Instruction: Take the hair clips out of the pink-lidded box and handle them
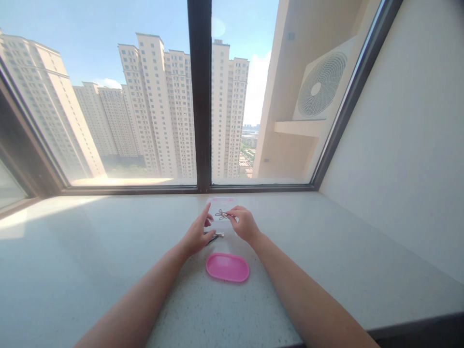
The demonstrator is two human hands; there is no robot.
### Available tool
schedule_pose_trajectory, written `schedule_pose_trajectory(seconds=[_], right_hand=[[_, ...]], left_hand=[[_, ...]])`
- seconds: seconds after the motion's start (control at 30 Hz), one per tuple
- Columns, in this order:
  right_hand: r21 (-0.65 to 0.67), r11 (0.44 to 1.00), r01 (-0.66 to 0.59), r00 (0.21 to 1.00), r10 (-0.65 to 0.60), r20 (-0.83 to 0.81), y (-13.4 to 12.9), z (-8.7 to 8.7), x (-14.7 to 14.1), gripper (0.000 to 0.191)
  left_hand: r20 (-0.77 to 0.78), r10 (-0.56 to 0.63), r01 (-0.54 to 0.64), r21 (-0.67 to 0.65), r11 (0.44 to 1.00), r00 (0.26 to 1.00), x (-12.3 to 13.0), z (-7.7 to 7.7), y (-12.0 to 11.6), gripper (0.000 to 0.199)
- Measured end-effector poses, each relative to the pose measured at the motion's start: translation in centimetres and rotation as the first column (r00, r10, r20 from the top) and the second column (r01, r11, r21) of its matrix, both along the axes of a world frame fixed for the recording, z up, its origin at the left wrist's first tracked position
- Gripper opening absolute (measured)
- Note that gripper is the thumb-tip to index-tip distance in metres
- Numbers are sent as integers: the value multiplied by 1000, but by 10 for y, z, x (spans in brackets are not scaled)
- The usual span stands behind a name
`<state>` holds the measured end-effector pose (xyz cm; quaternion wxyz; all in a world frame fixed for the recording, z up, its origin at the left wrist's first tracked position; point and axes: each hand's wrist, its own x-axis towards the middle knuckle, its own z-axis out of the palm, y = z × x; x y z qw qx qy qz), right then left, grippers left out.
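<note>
I'm working my right hand (244, 224) pinching the dark looped cord (222, 214), lying crosswise over the white card (221, 205), with my left hand (198, 233) open just beside it.

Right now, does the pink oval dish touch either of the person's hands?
No, the pink oval dish lies on the stone sill nearer the person, apart from both the left hand and the right hand.

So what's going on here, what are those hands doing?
A person's right hand is touching a dark looped cord on a white card. Their left hand is raised beside the card. A pink oval dish and a small dark-and-silver object lie on the speckled stone window sill.
</note>
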<state>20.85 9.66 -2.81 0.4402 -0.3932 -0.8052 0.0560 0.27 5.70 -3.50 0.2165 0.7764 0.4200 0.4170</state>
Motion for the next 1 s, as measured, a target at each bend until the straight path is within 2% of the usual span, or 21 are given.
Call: schedule_pose_trajectory(seconds=[0.17,0.33,0.53,0.67,0.83,1.0], right_hand=[[-37,997,65,989,-59,137,-2,3,-1,19],[-13,996,87,970,-82,229,-5,7,-4,22],[36,999,-2,983,-5,185,-8,9,0,17],[35,997,-65,979,56,194,-6,5,4,14],[33,999,-41,994,37,107,2,-5,0,18],[81,997,-14,999,11,42,3,-8,-3,21]], left_hand=[[29,-10,10,4,1000,1000,1,2,0,87],[30,7,-7,7,1000,1000,1,3,1,81],[17,6,-7,18,1000,1000,-2,2,0,75],[63,5,-7,31,1000,998,-5,5,1,68],[66,137,-141,55,988,988,-13,17,0,28],[-88,313,-310,43,950,946,-31,24,1,23]])
